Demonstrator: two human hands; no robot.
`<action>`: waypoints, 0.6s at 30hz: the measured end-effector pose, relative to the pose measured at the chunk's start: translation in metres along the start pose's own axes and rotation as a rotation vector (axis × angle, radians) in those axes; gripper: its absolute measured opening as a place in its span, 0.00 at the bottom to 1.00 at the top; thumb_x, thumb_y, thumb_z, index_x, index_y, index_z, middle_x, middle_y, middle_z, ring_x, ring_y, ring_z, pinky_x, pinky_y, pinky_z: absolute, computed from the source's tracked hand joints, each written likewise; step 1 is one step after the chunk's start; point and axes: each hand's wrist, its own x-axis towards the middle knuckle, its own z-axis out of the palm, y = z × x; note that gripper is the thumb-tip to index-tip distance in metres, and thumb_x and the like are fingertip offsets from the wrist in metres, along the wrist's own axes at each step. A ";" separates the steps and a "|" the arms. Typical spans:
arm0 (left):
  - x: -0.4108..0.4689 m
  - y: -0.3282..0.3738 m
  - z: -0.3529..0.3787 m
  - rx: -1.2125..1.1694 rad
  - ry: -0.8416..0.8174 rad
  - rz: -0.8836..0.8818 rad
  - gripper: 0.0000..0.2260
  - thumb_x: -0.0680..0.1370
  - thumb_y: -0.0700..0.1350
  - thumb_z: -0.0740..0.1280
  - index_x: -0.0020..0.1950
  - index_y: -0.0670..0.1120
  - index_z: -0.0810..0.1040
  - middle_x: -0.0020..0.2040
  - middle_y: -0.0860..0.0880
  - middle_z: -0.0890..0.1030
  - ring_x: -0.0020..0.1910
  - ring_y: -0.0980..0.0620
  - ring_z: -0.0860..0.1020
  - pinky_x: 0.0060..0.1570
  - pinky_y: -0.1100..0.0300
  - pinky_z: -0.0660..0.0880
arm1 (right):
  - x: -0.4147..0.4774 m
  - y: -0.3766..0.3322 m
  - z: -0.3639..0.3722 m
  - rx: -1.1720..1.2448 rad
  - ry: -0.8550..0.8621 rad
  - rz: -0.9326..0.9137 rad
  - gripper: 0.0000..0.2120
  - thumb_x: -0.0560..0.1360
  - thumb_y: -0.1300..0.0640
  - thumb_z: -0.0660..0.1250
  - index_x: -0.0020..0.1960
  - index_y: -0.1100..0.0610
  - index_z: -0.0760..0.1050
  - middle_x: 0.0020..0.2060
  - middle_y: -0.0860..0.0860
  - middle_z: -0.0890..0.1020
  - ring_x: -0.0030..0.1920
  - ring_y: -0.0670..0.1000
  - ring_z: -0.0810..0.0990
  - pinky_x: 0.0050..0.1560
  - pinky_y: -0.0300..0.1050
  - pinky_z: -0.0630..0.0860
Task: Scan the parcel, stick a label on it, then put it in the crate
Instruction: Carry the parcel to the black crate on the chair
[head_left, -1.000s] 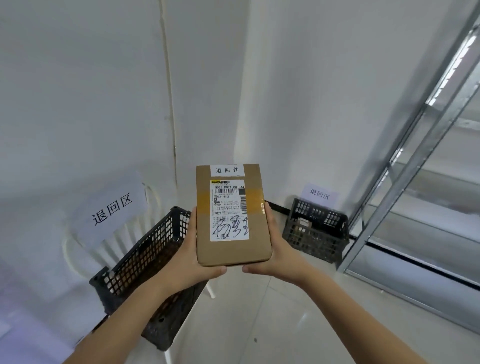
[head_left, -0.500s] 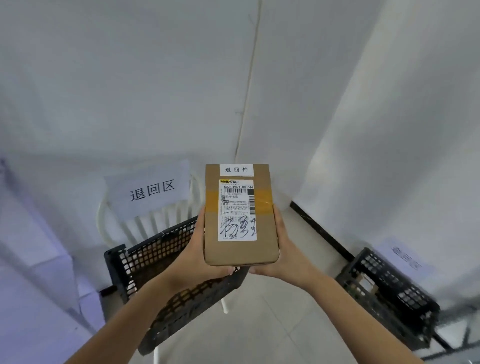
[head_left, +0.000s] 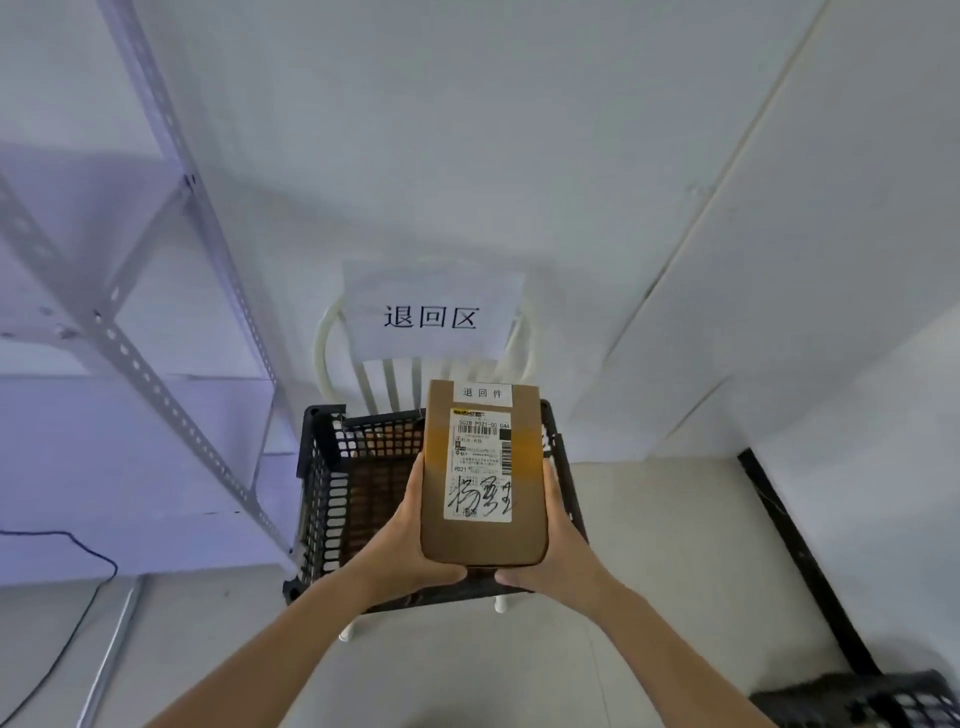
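Observation:
A brown cardboard parcel (head_left: 483, 540) with a white shipping label (head_left: 480, 462) and a small white sticker (head_left: 483, 393) at its far end is held flat above a black mesh crate (head_left: 332, 493). My left hand (head_left: 405, 540) grips the parcel's left side and near corner. My right hand (head_left: 558, 556) grips its right side. The crate sits on a white chair (head_left: 324, 343) whose back carries a paper sign (head_left: 431, 312). The parcel covers the crate's right half.
A metal shelving rack (head_left: 156, 322) stands at the left, close to the crate. A second black crate (head_left: 857, 701) lies on the floor at the bottom right. A black cable (head_left: 78, 618) trails over the floor at the left. White walls meet behind the chair.
The view has swung left, so the crate on the chair now lies straight ahead under the parcel. Both hands keep the same hold on the parcel.

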 end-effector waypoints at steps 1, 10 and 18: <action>0.011 -0.010 0.002 0.011 0.002 -0.033 0.60 0.67 0.45 0.77 0.66 0.68 0.24 0.66 0.72 0.57 0.68 0.59 0.67 0.66 0.67 0.68 | 0.014 0.015 0.005 -0.008 -0.015 0.010 0.65 0.62 0.56 0.80 0.73 0.35 0.31 0.69 0.38 0.68 0.70 0.40 0.68 0.70 0.51 0.71; 0.090 -0.110 0.012 0.124 0.030 -0.309 0.61 0.70 0.46 0.76 0.74 0.50 0.22 0.72 0.48 0.71 0.56 0.54 0.73 0.58 0.63 0.69 | 0.118 0.104 0.041 -0.107 -0.147 0.115 0.69 0.62 0.59 0.80 0.73 0.46 0.23 0.74 0.48 0.63 0.73 0.49 0.64 0.75 0.54 0.62; 0.118 -0.169 0.018 0.116 0.040 -0.440 0.63 0.69 0.45 0.78 0.74 0.50 0.23 0.72 0.46 0.71 0.61 0.51 0.74 0.65 0.55 0.69 | 0.168 0.143 0.060 -0.145 -0.289 0.267 0.65 0.67 0.62 0.78 0.73 0.47 0.23 0.77 0.51 0.56 0.74 0.52 0.62 0.73 0.50 0.60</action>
